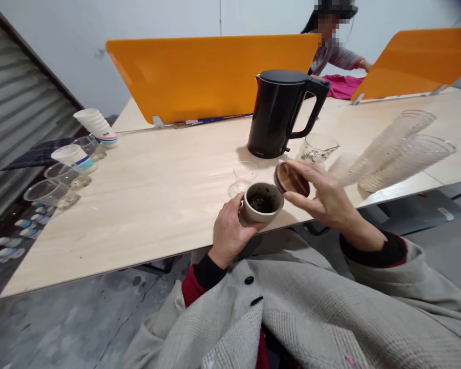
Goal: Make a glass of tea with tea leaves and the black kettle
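Observation:
My left hand (230,230) grips a small grey ceramic cup (262,204) at the table's near edge; dark tea leaves lie inside it. My right hand (326,197) holds the cup's brown round lid (291,179) tilted, just right of the cup and lifted off it. A small clear glass cup (245,173) stands directly behind the grey cup. A black electric kettle (282,113) stands farther back, lid shut, handle to the right. Beside the kettle's base sits a clear glass pitcher (318,148).
Two stacks of clear plastic cups (395,148) lie on their sides at the right. White paper cups (95,124) and clear cups (61,179) stand along the wooden table's (157,195) left edge. Orange dividers (211,74) line the back; another person (336,48) works behind them.

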{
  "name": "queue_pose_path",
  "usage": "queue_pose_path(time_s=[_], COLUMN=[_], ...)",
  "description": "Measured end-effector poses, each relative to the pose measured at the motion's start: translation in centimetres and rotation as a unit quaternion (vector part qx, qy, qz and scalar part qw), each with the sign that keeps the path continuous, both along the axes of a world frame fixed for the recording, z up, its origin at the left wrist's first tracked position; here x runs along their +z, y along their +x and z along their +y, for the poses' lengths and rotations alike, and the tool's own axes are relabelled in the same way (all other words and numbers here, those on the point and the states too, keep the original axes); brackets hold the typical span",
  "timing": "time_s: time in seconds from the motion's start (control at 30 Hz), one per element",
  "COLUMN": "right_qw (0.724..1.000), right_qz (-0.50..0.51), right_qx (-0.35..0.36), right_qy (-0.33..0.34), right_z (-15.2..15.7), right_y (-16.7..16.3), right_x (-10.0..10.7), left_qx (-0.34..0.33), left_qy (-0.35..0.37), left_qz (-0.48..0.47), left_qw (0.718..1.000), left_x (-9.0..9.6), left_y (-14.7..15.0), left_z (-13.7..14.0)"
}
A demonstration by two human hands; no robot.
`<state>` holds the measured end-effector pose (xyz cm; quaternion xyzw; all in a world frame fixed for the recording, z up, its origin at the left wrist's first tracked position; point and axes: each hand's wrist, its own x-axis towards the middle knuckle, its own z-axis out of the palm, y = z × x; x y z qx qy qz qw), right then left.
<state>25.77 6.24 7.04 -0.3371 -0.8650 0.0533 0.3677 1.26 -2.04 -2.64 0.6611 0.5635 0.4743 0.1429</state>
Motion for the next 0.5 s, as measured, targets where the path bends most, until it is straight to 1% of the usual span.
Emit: queue_pose_path(time_s=[0.03, 0.1, 0.17, 0.27, 0.33, 0.5], right_qw=[0.999, 0.995, 0.990, 0.984, 0.980, 0.966], right_qz=[-0.008, -0.035, -0.075, -0.134, -0.168, -0.227], right_qx=[0.036, 0.089, 0.112, 0.107, 0.098, 0.120], right_qy=[-0.009, -0.024, -0.036, -0.052, -0.051, -0.023], right_z=[-0.5, -1.2, -1.3, -1.2, -1.2, -1.6], right_y=[-0.8, -2.2, -3.4, -4.3, -4.5, -4.8], right_x=[0.6, 1.1, 0.9, 0.3, 0.0, 0.6], left_qx=[0.002, 0.006, 0.004, -0.002, -0.005, -0.012], left_qy=[-0.001, -0.002, -0.002, 0.003, 0.007, 0.004], left_qz=[0.002, 0.004, 0.002, 0.001, 0.001, 0.003], left_qw=[1.000, 1.000, 1.000, 1.000, 1.000, 1.000], left_x=[0.0, -0.1, 0.0, 0.1, 0.1, 0.0], left_y=[0.0, 0.1, 0.2, 0.3, 0.3, 0.1], left_z=[0.0, 0.0, 0.0, 0.0, 0.0, -0.1])
